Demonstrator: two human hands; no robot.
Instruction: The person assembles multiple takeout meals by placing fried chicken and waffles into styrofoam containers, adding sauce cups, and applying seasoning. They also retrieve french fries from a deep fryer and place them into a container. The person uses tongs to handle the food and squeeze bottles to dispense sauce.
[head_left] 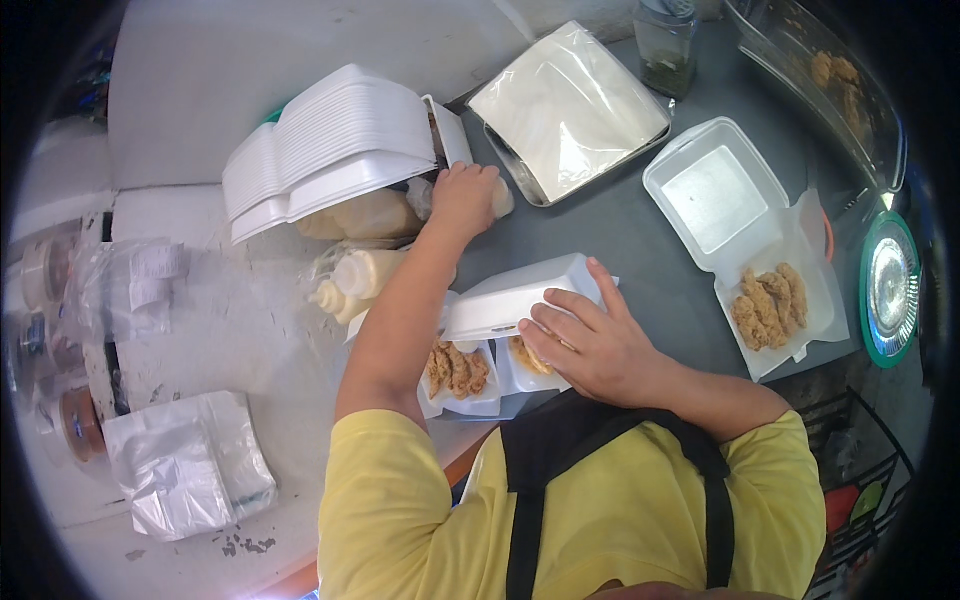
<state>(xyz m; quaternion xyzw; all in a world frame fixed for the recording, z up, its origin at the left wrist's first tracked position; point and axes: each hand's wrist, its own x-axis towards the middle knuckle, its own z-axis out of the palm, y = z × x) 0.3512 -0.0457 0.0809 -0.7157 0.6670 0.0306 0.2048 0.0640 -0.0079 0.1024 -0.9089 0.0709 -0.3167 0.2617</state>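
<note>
My left hand reaches to the back of the counter with its fingers curled down beside a small whitish object. Whatever it grips is hidden under the fingers. Over the white lid of a foam food box lies my right hand, fingers spread along its right end and edge, keeping the lid tilted partly closed. Breaded fried pieces on white paper show below the lid, with an orange-topped portion beside them. Another foam box stands open at the right, with fried strips on paper.
Stacked foam boxes lean at the back left, above squeeze bottles. A metal tray holds white sheets. At the far right are a clear bin and a green-rimmed round dish. Plastic bags lie at the left.
</note>
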